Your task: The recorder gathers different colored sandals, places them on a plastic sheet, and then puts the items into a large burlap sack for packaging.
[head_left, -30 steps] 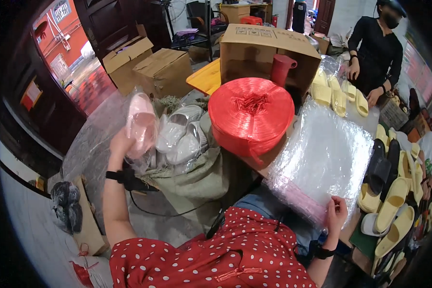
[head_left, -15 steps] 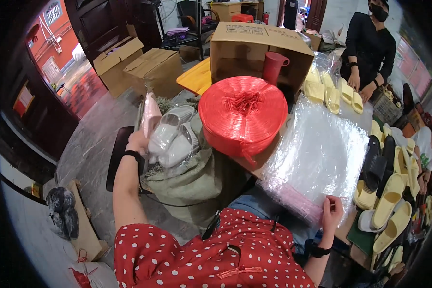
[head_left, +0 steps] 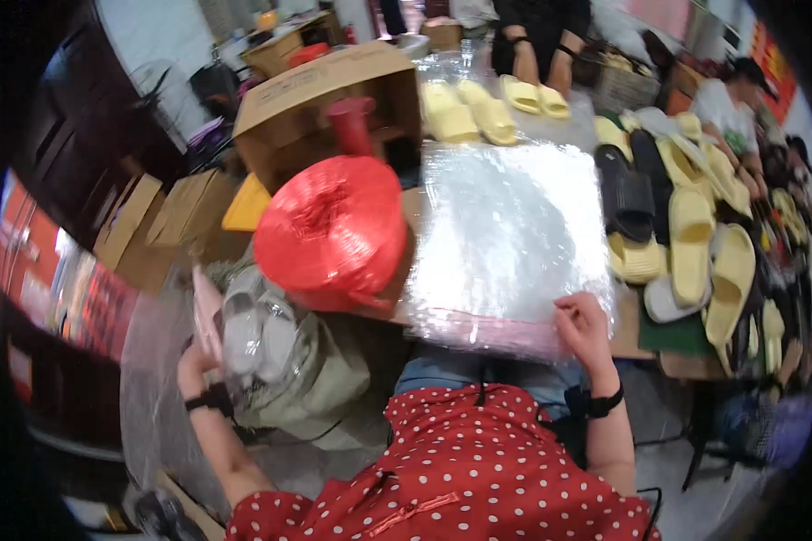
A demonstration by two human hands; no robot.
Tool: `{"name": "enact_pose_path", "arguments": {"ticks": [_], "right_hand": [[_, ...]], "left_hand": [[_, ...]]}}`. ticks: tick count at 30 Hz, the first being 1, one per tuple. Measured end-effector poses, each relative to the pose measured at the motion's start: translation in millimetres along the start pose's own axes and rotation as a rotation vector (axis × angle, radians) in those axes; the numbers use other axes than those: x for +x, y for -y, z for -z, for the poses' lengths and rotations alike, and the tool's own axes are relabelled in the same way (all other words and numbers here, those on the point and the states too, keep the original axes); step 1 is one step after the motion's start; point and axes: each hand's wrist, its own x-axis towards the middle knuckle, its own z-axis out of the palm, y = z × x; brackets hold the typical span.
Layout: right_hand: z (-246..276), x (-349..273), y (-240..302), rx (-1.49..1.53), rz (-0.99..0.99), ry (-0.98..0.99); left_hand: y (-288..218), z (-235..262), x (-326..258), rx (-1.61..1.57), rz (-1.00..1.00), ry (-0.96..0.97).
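My left hand (head_left: 197, 368) is closed around the lower side of a pink slipper pack in clear plastic (head_left: 207, 311); its fingertips are partly hidden. The pack stands at the edge of a greenish woven sack (head_left: 334, 388), beside pale grey slippers in clear plastic (head_left: 266, 334) on top. My right hand (head_left: 586, 332) hovers at or touches the near right corner of a stack of clear plastic bags (head_left: 514, 230) with a pink band along the near edge. Its fingers are bent into a pinch; anything between them is too small to make out.
A big red twine roll (head_left: 329, 225) stands left of the bags, before a cardboard box (head_left: 289, 86) and a red cup (head_left: 352, 126). Yellow slippers (head_left: 692, 234) and black slippers (head_left: 630, 194) crowd the right. Across the table, a person's hands (head_left: 559, 72) rest near yellow slippers.
My view has swung to the right, so everything sits further left and tilted. The left hand stays at the pink pack; the right hand stays at the bags' near edge with fingers bent.
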Motion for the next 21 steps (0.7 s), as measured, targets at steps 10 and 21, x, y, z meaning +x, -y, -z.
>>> {"name": "enact_pose_path", "arguments": {"ticks": [10,21], "right_hand": [[49.6,2.2,6.5,-0.139,0.141,-0.221],[186.5,17.4,-59.5,-0.804,-0.068,-0.755]], "left_hand": [[-412.4,96.6,-227.4,-0.295,-1.446,-0.248],[-551.4,-42.2,-197.3,-0.129,-1.524,-0.147]]}}
